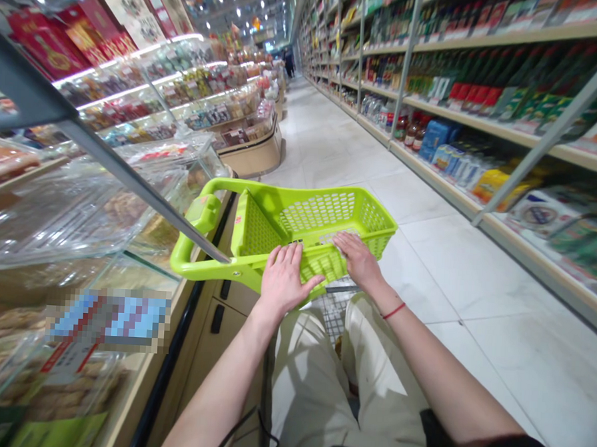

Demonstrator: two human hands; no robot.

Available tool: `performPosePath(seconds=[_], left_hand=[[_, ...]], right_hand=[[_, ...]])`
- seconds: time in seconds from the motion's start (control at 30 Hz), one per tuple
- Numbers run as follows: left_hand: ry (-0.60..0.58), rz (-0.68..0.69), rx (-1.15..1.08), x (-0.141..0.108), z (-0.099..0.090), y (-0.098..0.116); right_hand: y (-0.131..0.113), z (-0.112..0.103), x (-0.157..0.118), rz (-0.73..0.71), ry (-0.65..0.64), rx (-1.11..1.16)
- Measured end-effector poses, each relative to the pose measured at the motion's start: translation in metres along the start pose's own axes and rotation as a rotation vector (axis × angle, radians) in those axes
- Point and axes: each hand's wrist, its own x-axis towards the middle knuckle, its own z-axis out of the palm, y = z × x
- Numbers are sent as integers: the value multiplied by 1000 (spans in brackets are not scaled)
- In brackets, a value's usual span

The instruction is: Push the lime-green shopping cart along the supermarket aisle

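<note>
Fingers of the left hand [282,276] are lying flat over the near rim of a green shopping cart [310,196], unclenched, thumb spreading out to the side. Fingers of the right hand [359,259] are reaching over the same rim closer to the cart's far end; whether they are gripping, cannot tell.

Cart is standing crosswise just ahead of the knees. Handle end [179,252] is crowding the display case [199,358] on the left. Pale tiled floor [426,263] is lying open beyond the basket's other end, stretching to the shelving [464,118] on the right and away up the aisle.

Counting: one cart, two hands, one red band [394,311] circling the right wrist, one grey bar [145,189] slanting down from upper left toward the cart's near side.

Cart is showing bright lime plastic, its walls pierced with rows of holes; one perforated panel [258,231] is sloping inside, toward the handle.
</note>
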Motion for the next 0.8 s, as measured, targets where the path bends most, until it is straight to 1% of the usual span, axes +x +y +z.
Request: performPosePath(seconds=[0.1, 0.17, 0.27, 0.43, 0.53, 0.63, 0.8], left_hand=[[2, -3, 1, 0, 0, 0], [4, -4, 3, 0, 0, 1], [1, -3, 2, 0, 0, 1], [-1, -1, 13, 0, 0, 1], [-3, 1, 16, 0, -1, 1], [-3, 1, 13, 0, -1, 1], [-4, 1, 11, 0, -1, 1]], right_hand=[[13, -7, -3, 53, 52, -29], [12, -7, -2, 76, 66, -48], [-4, -1, 3, 71, 51, -51], [-39, 13, 16, -30, -67, 34], [-47, 15, 17, -56, -91, 60], [-41, 13, 14, -49, -63, 33], [-16, 6, 6, -18, -15, -11]])
